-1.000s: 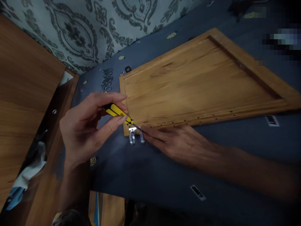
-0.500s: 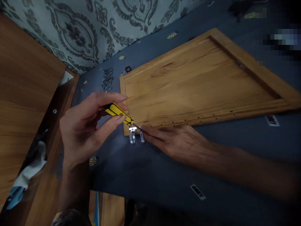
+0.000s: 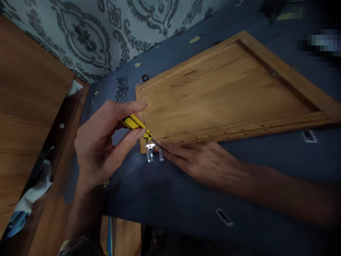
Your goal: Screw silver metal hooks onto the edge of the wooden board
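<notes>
A yellow-and-black screwdriver (image 3: 134,122) is pinched between the thumb and fingers of my left hand (image 3: 106,138). Its thin shaft slants down to the right, and its tip meets the fingertips of my right hand (image 3: 205,158). Those fingers are pressed together on a silver metal hook (image 3: 161,155) at the near left corner of the wooden board (image 3: 213,89); the hook's upper part is hidden. Just left of it, another metal hook (image 3: 150,151) sits on the board's edge, its prongs hanging past the rim. Several small dark holes run along that edge.
Several metal hooks (image 3: 122,89) lie in a row behind my left hand on the dark blue cloth (image 3: 173,199). A small dark square piece (image 3: 145,78) is by the board's far left corner. Wooden furniture (image 3: 29,92) stands at left, and a patterned wall (image 3: 87,35) behind.
My left hand has shifted slightly right and turned around the screwdriver's handle, which sits a little differently. My right hand and the board look unmoved.
</notes>
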The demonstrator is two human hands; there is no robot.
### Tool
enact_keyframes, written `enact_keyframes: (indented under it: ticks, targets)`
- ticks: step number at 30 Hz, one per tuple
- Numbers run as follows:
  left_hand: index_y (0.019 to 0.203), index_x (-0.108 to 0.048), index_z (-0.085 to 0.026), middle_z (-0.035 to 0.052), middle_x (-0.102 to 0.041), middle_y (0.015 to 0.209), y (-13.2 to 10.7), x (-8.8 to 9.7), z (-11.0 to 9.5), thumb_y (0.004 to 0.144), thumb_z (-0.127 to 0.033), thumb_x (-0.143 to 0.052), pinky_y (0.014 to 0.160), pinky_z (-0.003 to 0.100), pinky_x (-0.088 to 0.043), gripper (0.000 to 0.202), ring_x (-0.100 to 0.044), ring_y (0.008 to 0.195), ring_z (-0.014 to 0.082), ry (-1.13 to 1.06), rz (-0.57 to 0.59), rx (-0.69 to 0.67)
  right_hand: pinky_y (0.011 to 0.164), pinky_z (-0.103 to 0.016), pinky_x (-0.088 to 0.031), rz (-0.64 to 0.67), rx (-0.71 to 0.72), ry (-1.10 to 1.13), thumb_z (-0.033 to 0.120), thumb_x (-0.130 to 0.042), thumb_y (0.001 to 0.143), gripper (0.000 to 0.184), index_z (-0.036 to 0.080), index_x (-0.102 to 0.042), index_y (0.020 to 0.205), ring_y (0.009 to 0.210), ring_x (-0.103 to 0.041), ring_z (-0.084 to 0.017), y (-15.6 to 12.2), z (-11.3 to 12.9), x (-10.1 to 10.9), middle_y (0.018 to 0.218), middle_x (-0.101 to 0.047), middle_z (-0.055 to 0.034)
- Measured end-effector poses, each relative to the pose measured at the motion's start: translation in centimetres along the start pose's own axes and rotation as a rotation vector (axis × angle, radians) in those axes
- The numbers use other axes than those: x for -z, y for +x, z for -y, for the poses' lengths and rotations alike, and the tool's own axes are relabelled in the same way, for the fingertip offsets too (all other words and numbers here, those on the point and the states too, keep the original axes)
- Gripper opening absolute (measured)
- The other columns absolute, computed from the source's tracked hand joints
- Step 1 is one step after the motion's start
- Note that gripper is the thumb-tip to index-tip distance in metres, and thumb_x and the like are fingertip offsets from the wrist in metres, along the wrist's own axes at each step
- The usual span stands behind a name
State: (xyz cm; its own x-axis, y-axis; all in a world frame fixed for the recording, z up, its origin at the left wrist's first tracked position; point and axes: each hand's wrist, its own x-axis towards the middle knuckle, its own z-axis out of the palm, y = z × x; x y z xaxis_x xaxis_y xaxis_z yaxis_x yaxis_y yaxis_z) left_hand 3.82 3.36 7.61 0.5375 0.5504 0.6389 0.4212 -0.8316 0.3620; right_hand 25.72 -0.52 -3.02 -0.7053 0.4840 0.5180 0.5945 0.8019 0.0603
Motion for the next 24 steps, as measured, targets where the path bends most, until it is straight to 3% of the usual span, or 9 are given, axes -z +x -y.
enact_keyframes:
  ticks: [5,12,17,24]
  targets:
    - [0.133,-0.071,-0.036,0.0027,-0.072,0.098,0.02,0.09,-0.29,0.089,-0.010,-0.074,0.072,0.037,-0.062,0.052,-0.069,0.089,0.0213,-0.043,0.040,0.036,0.050,-0.032,-0.061,-0.001,0.003,0.002,-0.001,-0.054,0.086,0.043,0.016,-0.074,0.121,0.079,-0.078,-0.021,-0.13,0.01,-0.26,0.128,-0.076,-0.0049]
    - [0.126,-0.075,-0.035,0.0023,-0.072,0.094,0.18,-0.40,-0.17,0.084,-0.018,-0.083,0.060,0.035,-0.055,0.046,-0.065,0.078,0.0191,0.003,-0.048,-0.014,0.049,-0.033,-0.060,0.023,-0.005,0.003,0.001,-0.055,0.086,0.042,0.017,-0.075,0.120,0.074,-0.077,-0.021,-0.05,0.02,-0.07,0.129,-0.076,-0.0053]
    - [0.128,-0.073,-0.038,0.0023,-0.075,0.104,0.09,-0.11,-0.27,0.089,-0.018,-0.078,0.066,0.037,-0.062,0.044,-0.070,0.086,0.0218,-0.027,-0.009,0.023,0.049,-0.031,-0.057,-0.002,-0.001,-0.008,-0.001,-0.052,0.087,0.043,0.018,-0.076,0.117,0.075,-0.077,-0.019,-0.03,0.01,-0.06,0.123,-0.078,-0.0036]
    - [0.125,-0.074,-0.028,0.0011,-0.069,0.089,0.24,-0.37,0.05,0.088,-0.019,-0.081,0.058,0.031,-0.058,0.038,-0.067,0.077,0.0155,0.016,-0.035,-0.003,0.055,-0.032,-0.060,0.011,0.000,-0.019,0.000,-0.053,0.088,0.043,0.019,-0.075,0.119,0.078,-0.077,-0.021,-0.15,0.05,-0.23,0.130,-0.076,-0.0051]
